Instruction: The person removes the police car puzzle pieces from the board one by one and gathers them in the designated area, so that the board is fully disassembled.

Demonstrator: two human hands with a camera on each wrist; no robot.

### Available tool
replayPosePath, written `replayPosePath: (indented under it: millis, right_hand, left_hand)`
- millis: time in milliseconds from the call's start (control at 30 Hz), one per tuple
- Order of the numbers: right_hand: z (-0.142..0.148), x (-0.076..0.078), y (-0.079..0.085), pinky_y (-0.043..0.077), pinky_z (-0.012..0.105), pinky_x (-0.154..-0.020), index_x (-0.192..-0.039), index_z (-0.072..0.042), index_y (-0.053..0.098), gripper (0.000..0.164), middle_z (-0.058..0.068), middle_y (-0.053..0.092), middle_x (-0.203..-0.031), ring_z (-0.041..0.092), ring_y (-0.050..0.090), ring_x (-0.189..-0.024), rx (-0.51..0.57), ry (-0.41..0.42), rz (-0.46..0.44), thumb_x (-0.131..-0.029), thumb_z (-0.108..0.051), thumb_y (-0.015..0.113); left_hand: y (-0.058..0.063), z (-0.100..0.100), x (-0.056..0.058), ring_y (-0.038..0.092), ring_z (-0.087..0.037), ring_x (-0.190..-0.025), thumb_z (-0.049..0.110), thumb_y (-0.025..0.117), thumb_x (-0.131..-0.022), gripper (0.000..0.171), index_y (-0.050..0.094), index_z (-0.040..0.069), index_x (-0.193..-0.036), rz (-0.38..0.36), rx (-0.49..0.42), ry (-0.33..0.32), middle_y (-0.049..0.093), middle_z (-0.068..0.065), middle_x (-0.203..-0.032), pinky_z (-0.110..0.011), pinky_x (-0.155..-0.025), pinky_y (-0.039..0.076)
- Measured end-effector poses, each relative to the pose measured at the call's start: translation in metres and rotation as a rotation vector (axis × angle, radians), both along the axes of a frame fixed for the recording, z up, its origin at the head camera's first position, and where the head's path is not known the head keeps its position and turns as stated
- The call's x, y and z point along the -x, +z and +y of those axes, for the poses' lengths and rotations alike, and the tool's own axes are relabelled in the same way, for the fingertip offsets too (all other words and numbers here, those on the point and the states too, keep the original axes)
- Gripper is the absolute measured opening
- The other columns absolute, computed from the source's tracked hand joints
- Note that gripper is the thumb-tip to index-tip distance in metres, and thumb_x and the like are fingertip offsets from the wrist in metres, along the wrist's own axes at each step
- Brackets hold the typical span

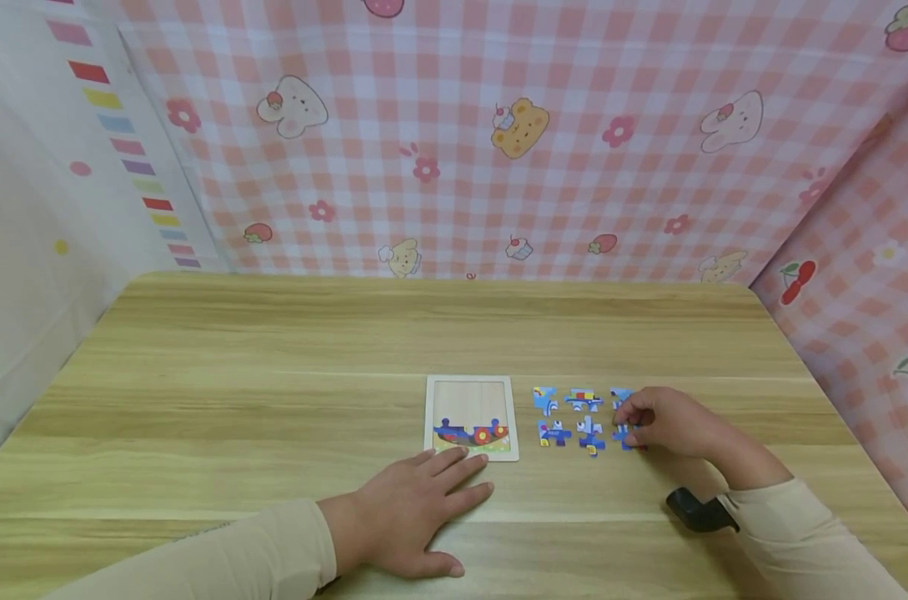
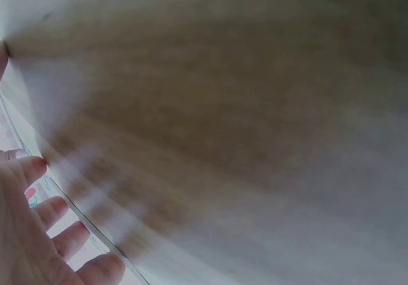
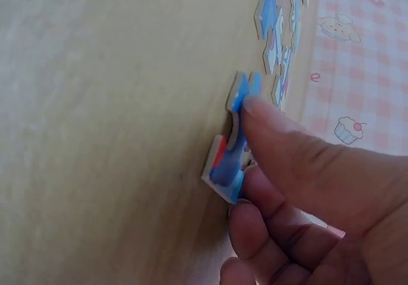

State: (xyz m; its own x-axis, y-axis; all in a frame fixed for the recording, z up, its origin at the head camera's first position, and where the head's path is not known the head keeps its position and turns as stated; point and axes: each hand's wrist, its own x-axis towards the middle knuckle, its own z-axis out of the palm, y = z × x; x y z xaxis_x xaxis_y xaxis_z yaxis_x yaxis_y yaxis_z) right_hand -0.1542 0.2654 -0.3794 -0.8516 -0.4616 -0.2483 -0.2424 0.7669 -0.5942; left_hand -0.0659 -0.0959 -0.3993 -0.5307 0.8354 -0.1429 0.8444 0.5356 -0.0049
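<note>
My right hand is at the right end of the loose jigsaw pieces. Its thumb and curled fingers grip the two ends of a blue jigsaw piece with a red patch, low over the wood; the hand partly covers it. Flat on the tabletop lies my left hand, fingers spread, the fingertips at the lower edge of a puzzle tray. Inside the tray, joined pieces with red wheels fill the lower part, and bare wood shows above. The left wrist view shows the left fingers beside a thin edge.
Several loose blue jigsaw pieces lie in two rows right of the tray. A black strap-like piece sticks out by the right sleeve. Behind the wooden table hangs a pink checked cloth.
</note>
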Motion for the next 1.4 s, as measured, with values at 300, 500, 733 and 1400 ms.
replayPosePath:
  millis: [300,500,733,1400]
  right_hand:
    - [-0.013,-0.001,0.010,0.045,0.029,-0.068,-0.100,-0.003,0.068,0.018,0.001,0.060,-0.088,0.016,0.052,-0.081,-0.003,-0.047,0.103,-0.084,-0.009,0.073]
    - [-0.037,-0.002,0.020,0.047,0.031,-0.071,-0.103,-0.004,0.067,0.017,0.001,0.062,-0.092,0.016,0.054,-0.086,0.059,-0.009,0.155,-0.087,-0.010,0.070]
    - [-0.064,-0.002,0.024,0.047,0.033,-0.070,-0.105,-0.003,0.067,0.016,0.006,0.065,-0.098,0.020,0.056,-0.090,0.140,-0.044,0.193,-0.090,-0.009,0.067]
    - [-0.133,0.001,0.014,0.047,0.033,-0.077,-0.106,-0.004,0.067,0.018,0.005,0.065,-0.100,0.018,0.058,-0.092,0.186,0.017,0.115,-0.089,-0.010,0.068]
  left_hand:
    - [0.000,0.001,0.000,0.031,-0.025,-0.141,0.070,0.041,-0.089,0.078,0.037,0.021,-0.149,0.005,-0.001,-0.004,0.031,-0.005,-0.155,-0.042,-0.106,0.038]
    - [-0.002,0.000,-0.001,0.031,-0.026,-0.141,0.069,0.041,-0.090,0.077,0.036,0.020,-0.150,-0.004,-0.007,-0.008,0.031,-0.006,-0.156,-0.043,-0.106,0.038]
    - [-0.003,-0.001,-0.001,0.034,-0.026,-0.140,0.068,0.041,-0.091,0.077,0.038,0.018,-0.149,0.014,-0.042,-0.031,0.033,-0.007,-0.155,-0.045,-0.104,0.040]
    - [-0.001,0.001,-0.002,0.033,-0.026,-0.140,0.067,0.038,-0.092,0.076,0.037,0.017,-0.149,0.030,0.010,-0.038,0.031,-0.009,-0.156,-0.048,-0.104,0.040]
